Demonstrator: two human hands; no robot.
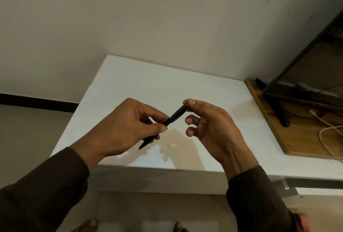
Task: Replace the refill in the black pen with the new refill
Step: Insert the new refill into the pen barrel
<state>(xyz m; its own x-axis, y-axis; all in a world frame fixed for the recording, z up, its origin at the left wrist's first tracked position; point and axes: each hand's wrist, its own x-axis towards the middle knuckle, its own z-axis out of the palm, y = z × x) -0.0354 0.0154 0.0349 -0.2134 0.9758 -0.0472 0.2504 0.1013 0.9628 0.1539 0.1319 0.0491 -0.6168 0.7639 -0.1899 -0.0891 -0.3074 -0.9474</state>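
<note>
A slim black pen [174, 117] is held in the air above the white table [148, 87], slanting from lower left to upper right. My left hand [128, 126] grips its lower half between thumb and fingers, with the pointed tip sticking out below the hand. My right hand [207, 126] pinches the upper end of the pen between thumb and forefinger; its other fingers are curled and free. No separate refill is in view.
A wooden board [297, 139] lies at the table's right side with a black monitor stand [278, 109] and a white cable [326, 131] on it. A pale wall stands behind the table. The table's front edge runs just under my wrists.
</note>
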